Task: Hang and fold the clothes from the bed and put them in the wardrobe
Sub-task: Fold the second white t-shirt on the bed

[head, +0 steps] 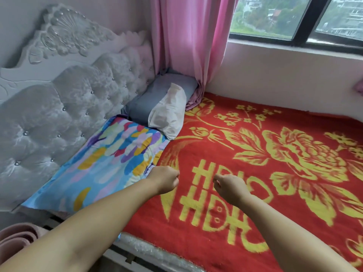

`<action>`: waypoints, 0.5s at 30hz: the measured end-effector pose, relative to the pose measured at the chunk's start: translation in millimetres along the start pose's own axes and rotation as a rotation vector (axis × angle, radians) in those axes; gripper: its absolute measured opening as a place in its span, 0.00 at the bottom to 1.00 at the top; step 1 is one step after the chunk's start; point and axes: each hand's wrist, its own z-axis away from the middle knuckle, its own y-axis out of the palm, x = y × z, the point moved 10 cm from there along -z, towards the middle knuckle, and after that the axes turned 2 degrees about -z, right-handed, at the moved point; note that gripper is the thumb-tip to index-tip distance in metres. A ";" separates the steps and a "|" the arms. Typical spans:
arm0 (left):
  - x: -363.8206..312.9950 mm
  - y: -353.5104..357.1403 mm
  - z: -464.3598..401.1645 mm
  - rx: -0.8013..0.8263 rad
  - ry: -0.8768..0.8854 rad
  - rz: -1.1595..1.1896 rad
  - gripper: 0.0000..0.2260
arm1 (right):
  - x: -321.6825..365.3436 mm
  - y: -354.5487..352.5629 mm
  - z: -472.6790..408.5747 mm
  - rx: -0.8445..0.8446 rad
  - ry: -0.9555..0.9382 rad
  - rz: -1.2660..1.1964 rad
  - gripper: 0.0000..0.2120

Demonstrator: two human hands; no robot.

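Bed (pixel 255 154) under red blanket; no loose clothes visible. Left hand (pixel 166 179), right hand (pixel 228 188) fisted, empty. Risk: grabbing bedding instead.

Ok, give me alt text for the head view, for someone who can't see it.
Both hands, left hand and right hand, are curled into fists holding nothing above a red and gold blanket on the bed. Along the tufted grey headboard lie a multicoloured pillow and a grey pillow; pink curtain beside the window.

Tufted grey headboard (pixel 64 107) on the left. Pink curtain (pixel 188 40) hangs beside the window (pixel 294 18). Rolled pink mat (pixel 15 240) bottom-left.
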 end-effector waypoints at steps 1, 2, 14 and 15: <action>10.3 4.3 -13.1 0.014 -0.020 0.016 0.09 | -3.4 7.7 -18.1 0.008 -0.005 -0.019 0.11; 20.3 9.1 -26.7 0.023 -0.044 0.035 0.09 | -7.9 17.3 -35.4 0.024 -0.003 -0.031 0.11; 150.7 116.6 -130.6 0.275 -0.154 0.109 0.10 | -9.8 120.8 -181.7 0.321 0.127 -0.049 0.11; 159.9 120.8 -142.2 0.287 -0.133 0.112 0.09 | -8.5 122.7 -192.7 0.323 0.152 -0.041 0.11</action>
